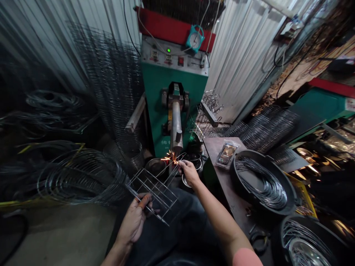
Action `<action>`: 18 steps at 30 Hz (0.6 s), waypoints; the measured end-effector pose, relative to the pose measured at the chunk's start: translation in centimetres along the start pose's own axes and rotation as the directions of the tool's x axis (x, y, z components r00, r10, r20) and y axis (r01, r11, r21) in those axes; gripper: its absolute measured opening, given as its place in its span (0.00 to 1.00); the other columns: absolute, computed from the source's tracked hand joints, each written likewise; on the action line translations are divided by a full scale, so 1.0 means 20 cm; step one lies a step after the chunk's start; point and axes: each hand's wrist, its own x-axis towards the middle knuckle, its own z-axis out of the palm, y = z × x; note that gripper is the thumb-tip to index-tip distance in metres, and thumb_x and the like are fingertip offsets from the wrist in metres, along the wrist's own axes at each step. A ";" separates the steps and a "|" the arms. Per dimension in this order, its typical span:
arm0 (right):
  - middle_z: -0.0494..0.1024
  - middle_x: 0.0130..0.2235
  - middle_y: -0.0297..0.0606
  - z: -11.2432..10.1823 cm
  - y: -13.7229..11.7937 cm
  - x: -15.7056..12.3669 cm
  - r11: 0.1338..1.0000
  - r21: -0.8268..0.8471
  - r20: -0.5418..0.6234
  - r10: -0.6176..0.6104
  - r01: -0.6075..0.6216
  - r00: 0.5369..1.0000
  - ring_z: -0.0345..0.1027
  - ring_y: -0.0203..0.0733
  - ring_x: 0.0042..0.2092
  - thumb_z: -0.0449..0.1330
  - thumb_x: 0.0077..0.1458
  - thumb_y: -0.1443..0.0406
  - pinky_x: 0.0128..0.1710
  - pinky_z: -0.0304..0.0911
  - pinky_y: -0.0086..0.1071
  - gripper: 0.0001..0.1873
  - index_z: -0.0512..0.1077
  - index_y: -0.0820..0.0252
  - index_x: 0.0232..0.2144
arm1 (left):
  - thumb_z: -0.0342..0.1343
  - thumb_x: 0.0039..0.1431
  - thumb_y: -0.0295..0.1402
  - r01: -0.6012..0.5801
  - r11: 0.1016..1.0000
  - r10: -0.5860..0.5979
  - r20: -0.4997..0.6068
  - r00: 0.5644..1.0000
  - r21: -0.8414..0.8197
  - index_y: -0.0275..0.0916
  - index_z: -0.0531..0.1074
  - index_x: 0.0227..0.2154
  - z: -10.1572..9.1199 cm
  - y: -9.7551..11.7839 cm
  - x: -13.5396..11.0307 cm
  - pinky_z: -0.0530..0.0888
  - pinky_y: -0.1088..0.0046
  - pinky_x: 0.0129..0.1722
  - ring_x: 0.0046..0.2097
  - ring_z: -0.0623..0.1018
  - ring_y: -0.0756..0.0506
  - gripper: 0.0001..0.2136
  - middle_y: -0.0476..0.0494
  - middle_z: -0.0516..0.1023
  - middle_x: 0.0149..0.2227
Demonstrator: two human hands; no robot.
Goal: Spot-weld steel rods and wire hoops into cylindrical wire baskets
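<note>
My left hand (141,212) is closed round the near edge of a wire rack (158,193), a small grid of thin metal rods held tilted in front of me. My right hand (188,173) pinches a thin piece of wire (181,156) at the far end of the rack, right by the spot welder's electrode (176,142). Orange sparks (168,158) fly where the wire meets the electrode tip. Behind stands the green spot welder (155,92), its lamp lit green. Exactly how the wire touches the rack is hidden by the sparks and fingers.
At right, a bench (215,162) bears a phone (226,153) in clear plastic and a black pan (262,183) of bent wires. Another black tub (302,240) sits nearer. Large wire hoops (83,177) and tall stacked wire rings (116,81) stand at left.
</note>
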 end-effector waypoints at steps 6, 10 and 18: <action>0.65 0.18 0.28 -0.03 -0.02 -0.02 0.997 -0.059 0.021 0.040 -0.039 0.999 0.56 0.28 0.20 0.60 0.42 0.51 0.21 0.53 0.24 0.18 0.66 0.61 0.22 | 0.67 0.32 0.37 -0.031 0.999 0.031 -0.010 0.999 0.017 0.37 0.71 0.26 0.01 -0.02 -0.02 0.73 0.73 0.25 0.25 0.66 0.53 0.17 0.53 0.67 0.23; 0.71 0.25 0.32 -0.14 -0.02 -0.20 0.974 -0.205 0.180 0.130 -0.092 0.975 0.64 0.31 0.27 0.60 0.44 0.52 0.30 0.58 0.27 0.19 0.71 0.62 0.31 | 0.67 0.32 0.38 -0.080 0.997 0.080 0.012 0.997 -0.012 0.38 0.71 0.26 0.01 -0.07 -0.02 0.73 0.74 0.27 0.27 0.66 0.53 0.17 0.54 0.67 0.24; 0.72 0.28 0.32 -0.21 0.06 -0.45 0.925 -0.378 0.277 0.146 -0.032 0.950 0.64 0.35 0.32 0.59 0.47 0.54 0.36 0.58 0.29 0.16 0.74 0.60 0.32 | 0.68 0.29 0.36 -0.094 0.993 0.094 -0.011 0.996 -0.077 0.38 0.69 0.26 0.04 -0.06 -0.03 0.73 0.73 0.27 0.27 0.66 0.54 0.18 0.54 0.68 0.27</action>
